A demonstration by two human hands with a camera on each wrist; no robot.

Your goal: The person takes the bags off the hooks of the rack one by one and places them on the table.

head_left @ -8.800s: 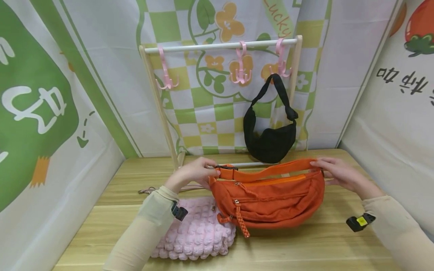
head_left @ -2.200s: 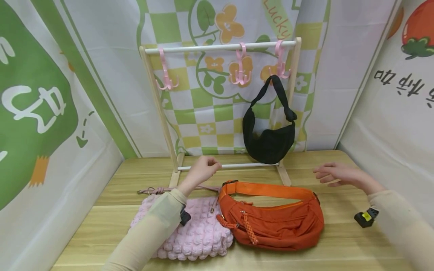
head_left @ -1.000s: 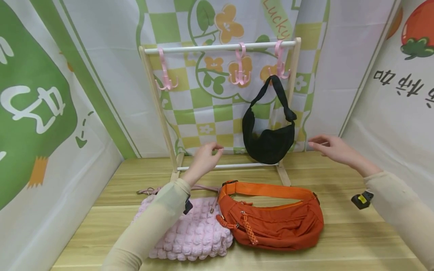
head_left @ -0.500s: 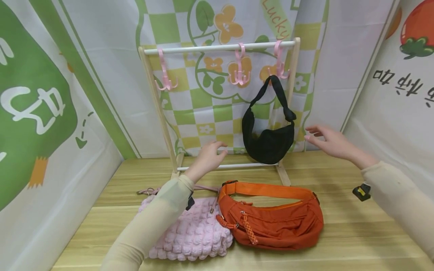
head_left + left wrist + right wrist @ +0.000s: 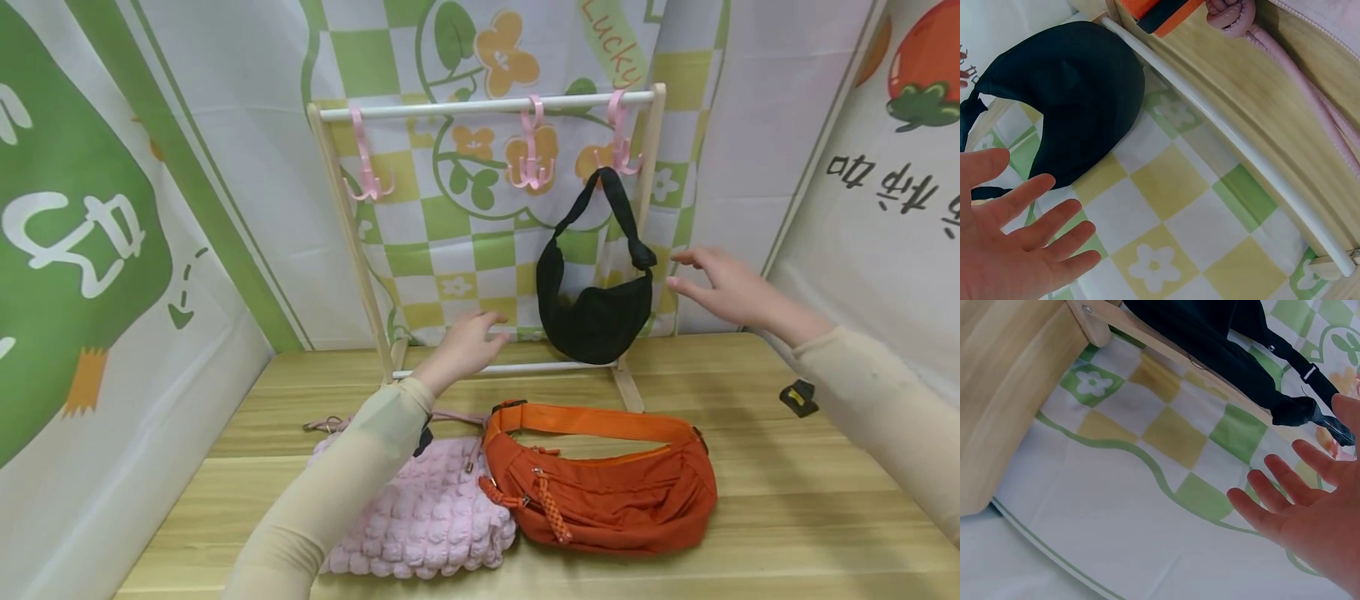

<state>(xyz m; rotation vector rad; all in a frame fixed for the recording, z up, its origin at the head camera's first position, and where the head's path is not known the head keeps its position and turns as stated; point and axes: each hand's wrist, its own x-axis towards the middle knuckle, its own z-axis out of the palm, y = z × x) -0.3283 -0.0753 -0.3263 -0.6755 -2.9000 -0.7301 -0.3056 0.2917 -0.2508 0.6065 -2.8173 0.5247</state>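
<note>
A black shoulder bag (image 5: 592, 321) hangs by its knotted strap from the right-hand pink hook (image 5: 619, 142) on the rack. To the bag's right my right hand (image 5: 731, 287) is raised, fingers spread and holding nothing, near the strap knot. My left hand (image 5: 467, 346) is lower, left of the bag and in front of the rack, its fingers apart and nothing in them. Below lies an orange waist bag (image 5: 615, 500) with a braided zipper pull. Beside it on the left is a pink puffy bag (image 5: 427, 508), partly hidden by my left sleeve.
The rack has a white top rail (image 5: 450, 107), a white lower bar (image 5: 517, 367) and wooden legs (image 5: 352, 242). Two more pink hooks, one on the left (image 5: 367, 158) and one in the middle (image 5: 533, 150), bear nothing. Printed cloth surrounds the wooden table (image 5: 247, 467).
The orange bag, earlier held by both hands, now lies on the table, let go. Since then both hands have risen toward the black bag, the right one higher and its fingers spreading.
</note>
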